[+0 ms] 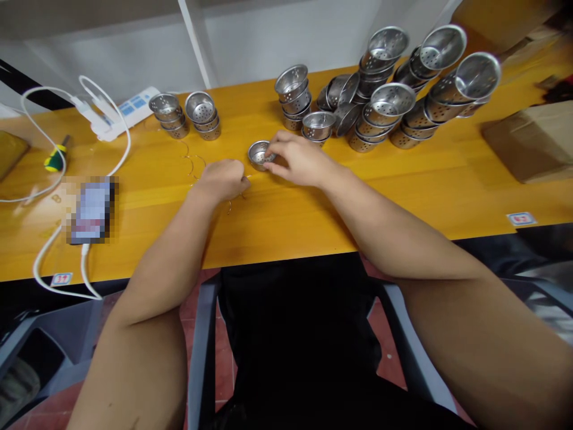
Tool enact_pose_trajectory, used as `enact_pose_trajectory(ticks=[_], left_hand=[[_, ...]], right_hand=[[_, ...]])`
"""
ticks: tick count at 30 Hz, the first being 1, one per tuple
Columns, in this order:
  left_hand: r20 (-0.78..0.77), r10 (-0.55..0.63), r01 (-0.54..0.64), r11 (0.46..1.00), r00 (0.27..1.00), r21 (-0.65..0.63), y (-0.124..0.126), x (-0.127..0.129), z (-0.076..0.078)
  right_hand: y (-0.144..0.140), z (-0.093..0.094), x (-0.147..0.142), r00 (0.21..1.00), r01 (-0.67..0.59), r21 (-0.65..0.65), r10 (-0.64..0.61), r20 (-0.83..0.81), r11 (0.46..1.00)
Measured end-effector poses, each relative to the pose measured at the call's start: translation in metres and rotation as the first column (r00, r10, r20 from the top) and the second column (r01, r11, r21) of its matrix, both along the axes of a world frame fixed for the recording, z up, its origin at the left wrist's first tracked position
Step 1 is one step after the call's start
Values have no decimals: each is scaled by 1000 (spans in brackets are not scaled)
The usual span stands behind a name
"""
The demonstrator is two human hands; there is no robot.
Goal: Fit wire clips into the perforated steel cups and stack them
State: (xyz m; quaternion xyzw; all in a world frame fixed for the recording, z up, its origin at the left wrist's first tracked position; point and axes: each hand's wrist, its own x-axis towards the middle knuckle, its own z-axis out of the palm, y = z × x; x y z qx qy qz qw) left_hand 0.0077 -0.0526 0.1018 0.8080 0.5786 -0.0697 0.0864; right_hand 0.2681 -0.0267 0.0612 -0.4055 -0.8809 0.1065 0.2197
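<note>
Right hand (298,160): fingers curled around the rim of a small steel strainer cup (259,154), grasping it on the table.
Left hand (222,179): closed in a loose fist, pinching a thin wire ring (245,177) (hard to see), just at 7 o'clock from the cup.
Strainer cup: stands upright on the wooden table (286,221), near the middle, open side up.
Loose wire rings (193,161): lie on the table at 10 o'clock from the left hand.
Two short cup stacks (185,115): further at 11 o'clock.
Big pile of cups (389,89): at 1 o'clock from the right hand, some stacks leaning.
Power strip (128,110): far left, with white cables.
Screwdriver (56,156): at 9 o'clock, near the edge.
</note>
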Motion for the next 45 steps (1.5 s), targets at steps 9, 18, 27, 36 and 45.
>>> enact_pose_trajectory(ticks=[9,18,27,36,45], left_hand=[[576,-62,-185,914,815,360,35,-25,-33],[592,-363,168,918,720,359,46,-25,-70],[614,-315,217,948,723,231,58,-25,-88],[644,-235,147,971,728,188,50,-17,-79],[725,-203,78,976,659,203,49,-12,-83]], right_hand=[[-27,15,-14,907,-419,-103,421,1,902],[-79,51,-41,790,-304,-285,408,458,909],[-192,-10,-16,858,-350,272,190,478,896],[-219,-46,20,959,-271,309,229,166,912],[-220,-59,35,923,-281,311,344,-172,908]])
